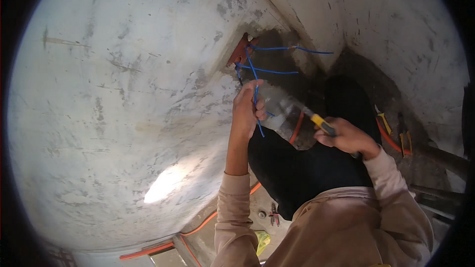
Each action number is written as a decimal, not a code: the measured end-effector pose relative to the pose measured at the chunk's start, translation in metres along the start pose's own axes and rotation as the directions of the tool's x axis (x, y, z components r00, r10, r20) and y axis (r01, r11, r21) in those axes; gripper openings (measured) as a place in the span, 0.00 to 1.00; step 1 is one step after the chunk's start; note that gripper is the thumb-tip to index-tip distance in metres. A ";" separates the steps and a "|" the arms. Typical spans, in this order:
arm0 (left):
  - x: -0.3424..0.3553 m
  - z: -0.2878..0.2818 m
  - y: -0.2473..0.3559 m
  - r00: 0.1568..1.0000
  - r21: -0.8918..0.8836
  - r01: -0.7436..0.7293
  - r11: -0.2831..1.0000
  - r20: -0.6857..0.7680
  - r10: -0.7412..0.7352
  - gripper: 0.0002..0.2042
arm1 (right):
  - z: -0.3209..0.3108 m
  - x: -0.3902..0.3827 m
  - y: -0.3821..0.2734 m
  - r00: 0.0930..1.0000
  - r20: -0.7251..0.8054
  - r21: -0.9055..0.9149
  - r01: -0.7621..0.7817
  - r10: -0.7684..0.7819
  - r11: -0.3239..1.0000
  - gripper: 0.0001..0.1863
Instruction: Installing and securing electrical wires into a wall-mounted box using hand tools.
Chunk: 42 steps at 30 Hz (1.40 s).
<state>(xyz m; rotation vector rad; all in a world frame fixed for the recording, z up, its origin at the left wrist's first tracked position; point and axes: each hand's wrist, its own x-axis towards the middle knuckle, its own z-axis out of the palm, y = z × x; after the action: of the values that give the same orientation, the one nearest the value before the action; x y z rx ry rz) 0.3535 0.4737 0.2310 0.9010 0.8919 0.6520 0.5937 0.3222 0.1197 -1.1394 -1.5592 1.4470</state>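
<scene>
My left hand (249,103) is closed around a blue wire (251,62) that comes out of a red-brown wall box (239,52). The wire's lower end sticks out below my fingers. To the right, my right hand (344,136) grips a tool with a yellow-and-black handle (321,124). Its slim metal front points up and left toward the wires; the tip is blurred, so I cannot tell its exact kind. Two more blue wires, an upper wire (309,50) and a lower wire (277,71), stretch rightward from the box.
The scuffed white wall (123,99) fills the left side. Yellow-handled tools, one a pair of pliers (404,138), lie at the right beside orange conduit (389,141). Red-handled pliers (274,214) and a yellow-green bag (262,242) lie on the floor below.
</scene>
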 end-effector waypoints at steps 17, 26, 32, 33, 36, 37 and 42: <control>0.051 0.038 -0.086 0.909 -0.237 -0.244 0.940 0.283 0.307 0.31 | -0.058 -0.208 0.215 0.504 -0.792 -0.339 -0.833 0.345 0.436 0.21; 0.036 0.062 -0.095 0.957 -0.186 -0.240 0.953 0.121 0.265 0.23 | -0.052 -0.230 0.276 0.552 -0.758 -0.473 -0.832 0.348 0.292 0.25; 0.026 0.070 -0.072 0.941 -0.214 -0.319 0.923 0.042 0.335 0.24 | -0.094 -0.039 0.059 0.565 -0.776 -0.446 -0.177 -0.280 0.877 0.16; 0.025 0.070 -0.072 0.934 -0.216 -0.342 0.915 0.030 0.357 0.25 | -0.089 -0.005 0.013 0.564 -0.699 -0.577 -0.084 -0.439 0.812 0.16; 0.022 0.071 -0.071 0.923 -0.237 -0.375 0.896 -0.004 0.385 0.28 | -0.077 0.076 -0.047 0.521 -0.508 -0.738 0.147 -0.686 0.658 0.16; 0.024 0.077 -0.073 0.925 -0.217 -0.375 0.901 -0.021 0.380 0.28 | -0.080 0.086 -0.054 0.514 -0.495 -0.752 0.150 -0.700 0.642 0.16; 0.024 0.071 -0.074 0.927 -0.145 -0.376 0.915 -0.060 0.371 0.32 | -0.059 0.108 -0.081 0.816 -0.405 -0.418 0.236 -0.412 0.877 0.20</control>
<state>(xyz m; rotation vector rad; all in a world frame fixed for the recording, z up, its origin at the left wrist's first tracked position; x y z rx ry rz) 0.4355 0.4301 0.1807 0.9316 0.6882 1.0548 0.5985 0.4456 0.1998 -1.2349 -1.5751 0.5942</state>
